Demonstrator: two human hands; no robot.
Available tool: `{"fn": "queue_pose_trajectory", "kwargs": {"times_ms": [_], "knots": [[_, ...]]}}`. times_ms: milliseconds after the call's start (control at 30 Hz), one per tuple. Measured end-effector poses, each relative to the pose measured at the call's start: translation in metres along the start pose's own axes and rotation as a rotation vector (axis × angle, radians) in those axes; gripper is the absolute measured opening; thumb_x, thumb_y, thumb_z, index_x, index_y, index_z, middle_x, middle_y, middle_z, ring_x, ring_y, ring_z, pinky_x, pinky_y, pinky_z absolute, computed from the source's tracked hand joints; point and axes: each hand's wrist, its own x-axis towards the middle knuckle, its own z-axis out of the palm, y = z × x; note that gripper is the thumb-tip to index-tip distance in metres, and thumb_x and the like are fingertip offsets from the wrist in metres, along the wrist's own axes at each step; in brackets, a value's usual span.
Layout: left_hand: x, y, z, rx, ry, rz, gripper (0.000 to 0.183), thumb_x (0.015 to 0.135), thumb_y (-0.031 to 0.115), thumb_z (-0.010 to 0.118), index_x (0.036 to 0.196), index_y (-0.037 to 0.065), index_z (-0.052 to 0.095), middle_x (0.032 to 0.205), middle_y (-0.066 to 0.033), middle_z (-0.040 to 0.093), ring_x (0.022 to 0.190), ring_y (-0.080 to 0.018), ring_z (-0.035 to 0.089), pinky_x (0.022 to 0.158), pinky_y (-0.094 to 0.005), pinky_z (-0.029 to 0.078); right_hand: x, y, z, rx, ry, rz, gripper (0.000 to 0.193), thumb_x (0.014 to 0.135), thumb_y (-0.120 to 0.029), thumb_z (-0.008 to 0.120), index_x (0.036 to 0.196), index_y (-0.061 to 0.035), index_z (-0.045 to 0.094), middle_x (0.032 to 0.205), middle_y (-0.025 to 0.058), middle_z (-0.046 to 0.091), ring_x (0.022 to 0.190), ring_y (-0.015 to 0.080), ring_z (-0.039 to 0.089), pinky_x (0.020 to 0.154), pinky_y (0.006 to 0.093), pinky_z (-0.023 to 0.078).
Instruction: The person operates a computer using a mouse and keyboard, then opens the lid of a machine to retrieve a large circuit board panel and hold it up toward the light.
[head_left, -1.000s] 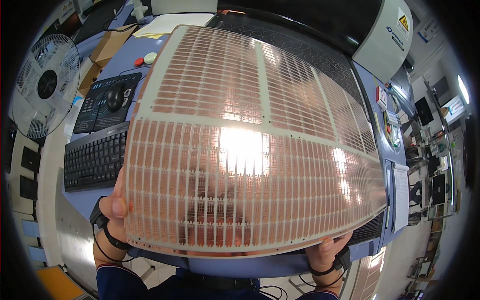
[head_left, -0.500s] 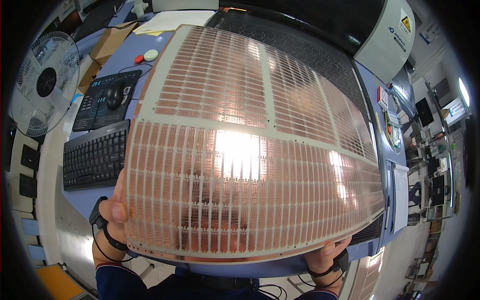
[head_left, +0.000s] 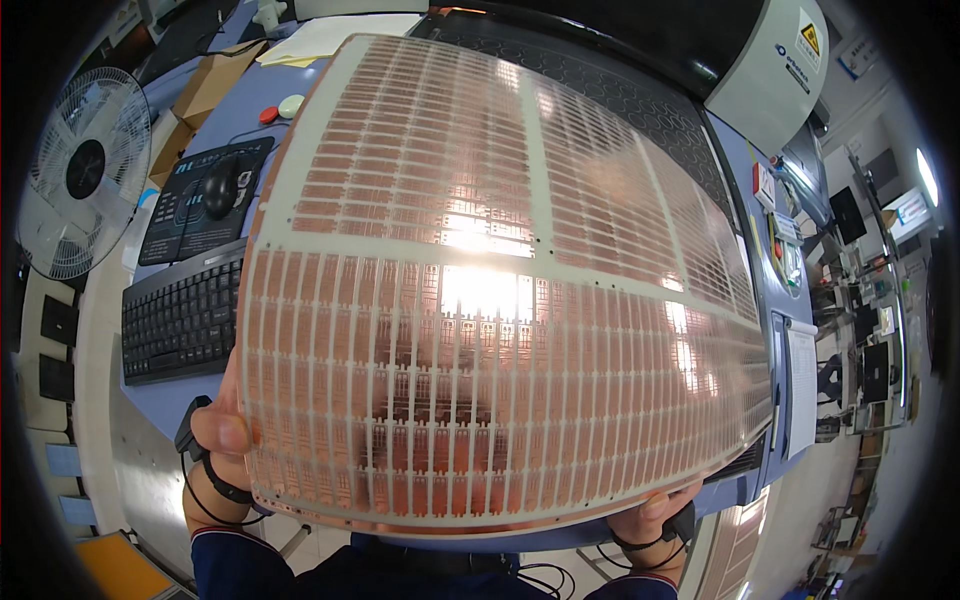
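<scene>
A large copper-coloured circuit board panel (head_left: pixel 460 350), patterned in rows of small units with pale strips between them, fills the middle of the view. My left hand (head_left: pixel 222 425) grips its lower left edge, thumb on the upper face and fingers behind. At the lower right edge my right hand (head_left: pixel 650 508) holds it the same way, its fingers mostly hidden underneath. Bright light reflects off the shiny surface. Both wrists wear dark bands with cables. The panel is raised over the blue desk and covers much of it.
Behind the panel lies a black bed with round marks (head_left: pixel 600 85), beside a pale machine housing (head_left: pixel 775 70). A black keyboard (head_left: pixel 180 315), a mouse (head_left: pixel 220 190) and red and pale buttons (head_left: pixel 291 106) sit on the left. A fan (head_left: pixel 85 170) stands beyond. Papers (head_left: pixel 799 385) lie at right.
The panel has tilted slightly, its far edge appearing a little higher and its left edge further left. The light reflections have shifted across it. Both hands keep their grip.
</scene>
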Motion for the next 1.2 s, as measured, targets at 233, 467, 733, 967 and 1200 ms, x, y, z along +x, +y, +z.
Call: {"fn": "queue_pose_trajectory", "kwargs": {"times_ms": [233,467,733,967,1200], "knots": [[0.004,-0.003,-0.007,-0.074,-0.096,-0.026,0.107,0.064,0.012,0.072,0.158,0.001,0.021,0.148,-0.0274,0.046,0.131,-0.0382,0.055,0.110,-0.0519,0.048,0.017,-0.026,-0.001,0.101,-0.114,0.121,0.088,0.088,-0.046,0.072,0.149,0.0015,0.032,0.134,0.0158,0.054,0.116,0.0234,0.058,0.102,0.0395,0.047],[0.008,0.001,-0.008,-0.104,-0.214,-0.063,0.095,0.070,0.003,0.065,0.155,-0.004,0.025,0.151,-0.0285,0.043,0.134,-0.0406,0.051,0.112,-0.0544,0.045,0.010,-0.019,0.000,0.101,-0.033,0.034,0.083,0.087,-0.044,0.072,0.147,0.0013,0.037,0.133,0.0154,0.056,0.116,0.0237,0.059,0.102,0.0395,0.047],[0.007,0.002,-0.007,-0.170,-0.272,-0.086,0.090,0.074,0.003,0.065,0.155,-0.005,0.026,0.153,-0.0291,0.040,0.137,-0.0412,0.049,0.114,-0.0552,0.042,0.006,-0.017,0.000,0.095,-0.024,0.016,0.083,0.087,-0.044,0.072,0.147,0.0011,0.037,0.134,0.0155,0.056,0.116,0.0237,0.059,0.102,0.0396,0.047],[0.001,0.001,-0.009,-0.060,-0.165,-0.047,0.090,0.078,0.009,0.072,0.155,-0.003,0.027,0.152,-0.0276,0.043,0.136,-0.0372,0.051,0.112,-0.0515,0.045,0.004,-0.014,0.000,0.081,-0.031,0.001,0.083,0.087,-0.044,0.072,0.148,0.0010,0.036,0.134,0.0156,0.055,0.116,0.0237,0.059,0.102,0.0397,0.047],[0.000,0.001,-0.010,-0.057,-0.177,-0.039,0.089,0.084,0.015,0.074,0.156,-0.001,0.025,0.152,-0.0247,0.044,0.135,-0.0347,0.053,0.111,-0.0499,0.047,0.000,-0.012,-0.003,0.077,-0.050,-0.015,0.084,0.087,-0.043,0.072,0.148,0.0009,0.036,0.135,0.0157,0.055,0.116,0.0238,0.059,0.102,0.0397,0.047]]}}
